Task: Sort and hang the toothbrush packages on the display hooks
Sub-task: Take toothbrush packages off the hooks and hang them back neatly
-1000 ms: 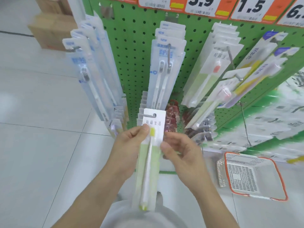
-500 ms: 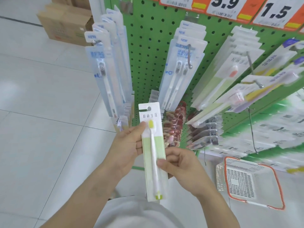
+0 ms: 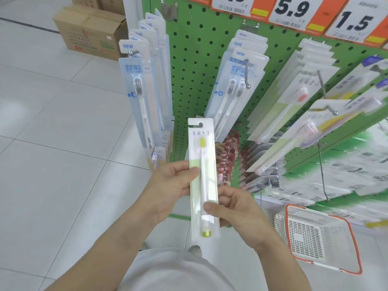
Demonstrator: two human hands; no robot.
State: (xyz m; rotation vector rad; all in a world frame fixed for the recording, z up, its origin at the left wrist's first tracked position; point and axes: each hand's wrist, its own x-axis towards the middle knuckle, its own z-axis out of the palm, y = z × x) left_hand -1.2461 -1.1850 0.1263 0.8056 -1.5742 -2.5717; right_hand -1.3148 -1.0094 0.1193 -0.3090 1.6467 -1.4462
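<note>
Before pegboard (image 3: 195, 66) | toothbrush package (image 3: 202, 164) (green) | price tags (image 3: 294, 9) "5.9", "1.5"

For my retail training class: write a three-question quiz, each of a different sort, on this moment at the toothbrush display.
1. True or false: the green toothbrush package already hangs on a hook.
2. Which hand grips the package lower down? A) left hand B) right hand
3. Fill in: the white basket on the floor has an ____ rim.

Key: 1 false, both hands hold it in front of the pegboard; 2 B; 3 orange.
</note>
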